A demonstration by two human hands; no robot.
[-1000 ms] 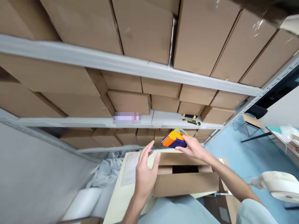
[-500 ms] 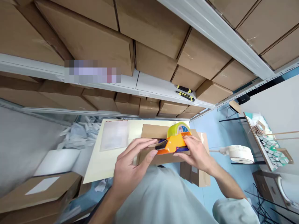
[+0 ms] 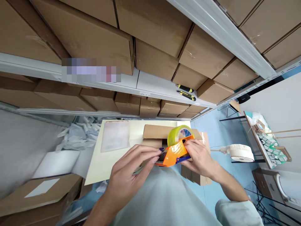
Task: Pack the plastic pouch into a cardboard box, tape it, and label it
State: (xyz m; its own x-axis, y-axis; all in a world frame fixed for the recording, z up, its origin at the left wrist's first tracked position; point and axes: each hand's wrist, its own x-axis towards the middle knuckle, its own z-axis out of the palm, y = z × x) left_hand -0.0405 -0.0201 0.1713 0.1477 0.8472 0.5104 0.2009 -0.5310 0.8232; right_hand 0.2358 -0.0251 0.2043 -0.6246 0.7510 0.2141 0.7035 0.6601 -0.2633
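Observation:
An orange tape dispenser [image 3: 175, 154] with blue parts carries a roll of yellow-green packing tape [image 3: 174, 136]. My right hand [image 3: 199, 157] grips its right end, fingers wrapped round the handle. At the dispenser's dark front end, the fingertips and thumb of my left hand [image 3: 131, 168] close from both sides; whether they pinch the tape's loose end I cannot tell. Just beyond and below lies a cardboard box [image 3: 155, 131] with its flaps spread, partly hidden by my hands and the dispenser.
The box rests on a cream tabletop [image 3: 98, 160] beside a translucent plastic sheet [image 3: 115, 135]. Above the table's far edge runs a shelf [image 3: 155, 82] with cartons and two utility knives [image 3: 185, 91]. A white fan [image 3: 241, 153] stands at right; a carton [image 3: 39, 191] is at lower left.
The dispenser has tilted, its front end dropping slightly toward my body. My left hand has shifted a little left and down, its fingertips staying at the front end. My right hand keeps its grip.

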